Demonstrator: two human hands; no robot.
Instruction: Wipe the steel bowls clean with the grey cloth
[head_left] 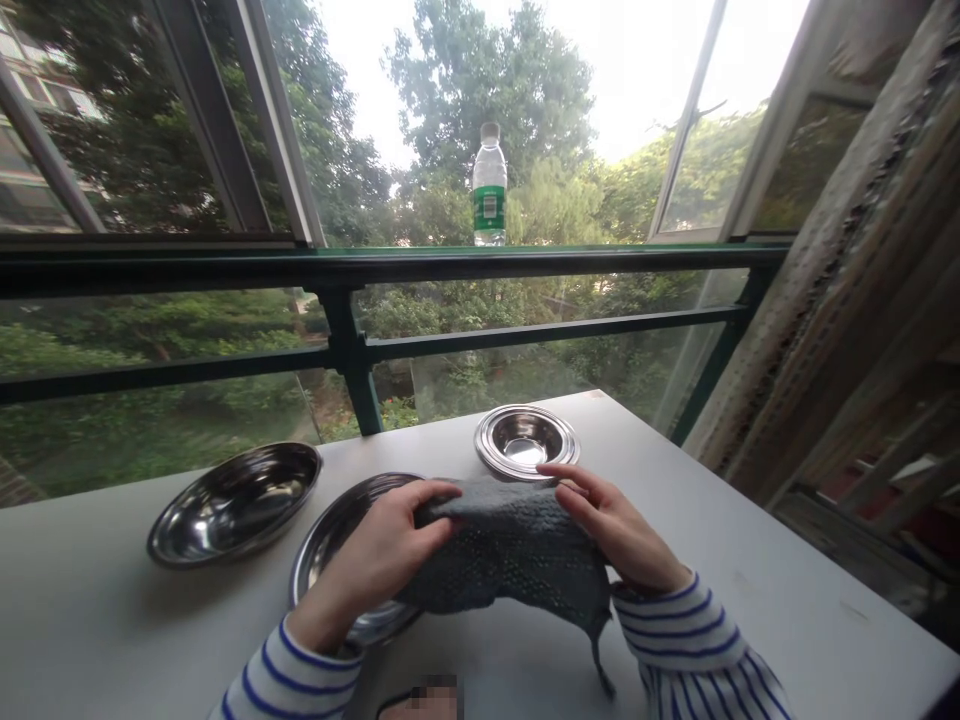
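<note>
A dark grey textured cloth [517, 550] hangs stretched between my two hands above the table, with a thin cord or tail dangling from its lower right corner. My left hand [390, 540] pinches its upper left part between thumb and fingers. At the upper right edge, my right hand [607, 520] grips the cloth, thumb and fingers closed on it. Behind my left hand and the cloth, a large shiny metal bowl [330, 540] is partly hidden. Just beyond the cloth stands a smaller wide-rimmed metal bowl [484, 445], close to my right fingertips.
An oval-looking metal basin [232, 510] is at the left on the white table [765, 570]. Past the table runs a dark green railing [555, 262], with a green-labelled water bottle [490, 190] on the ledge at the open window. A curtain [817, 240] hangs at right.
</note>
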